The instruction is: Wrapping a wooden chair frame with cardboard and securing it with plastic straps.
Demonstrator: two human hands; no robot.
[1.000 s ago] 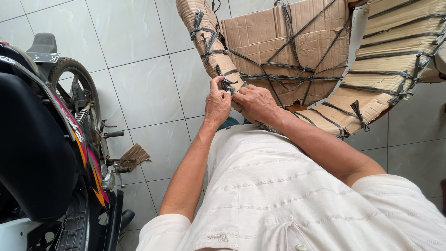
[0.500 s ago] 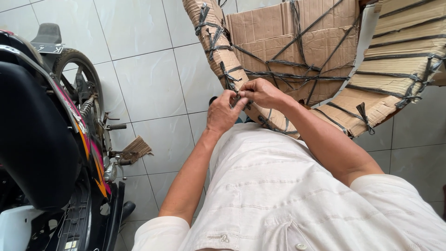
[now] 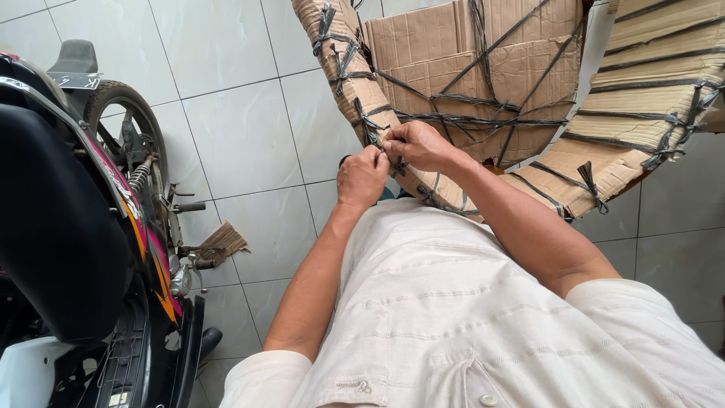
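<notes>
Currently both hands up at the near edge of a curved cardboard bundle (image 3: 453, 57), working on the dark strapping (image 3: 374, 128) tied round it. Left hand (image 3: 362, 177) just below the bundle edge, fingers curled together, tips pinched on a strap end at the knot. Right hand (image 3: 419, 143) touching the left one, resting against the cardboard, fingers closed on the same strap knot; exact grip partly hidden by the knuckles. Hands meet at one point on the bundle's left arm, just in front of the chest.

Bundle: flattened corrugated cardboard sheets, bent into an arc, crossed by many dark straps with knotted tails. Second stack of strapped cardboard (image 3: 649, 98) to the right, edges layered, touching or just beside the first; cannot tell which.

White short-sleeved shirt (image 3: 468, 317) fills the lower centre, button visible at the bottom edge.

Motorcycle (image 3: 68, 227) along the left side: black seat, pink and orange side panel, rear wheel (image 3: 124, 113) with spring shock, foot peg sticking out. Small scrap of cardboard (image 3: 223, 242) lying beside the foot peg, on the floor. Floor (image 3: 234, 143) of large pale glossy tiles. Motorcycle well apart from the hands.
</notes>
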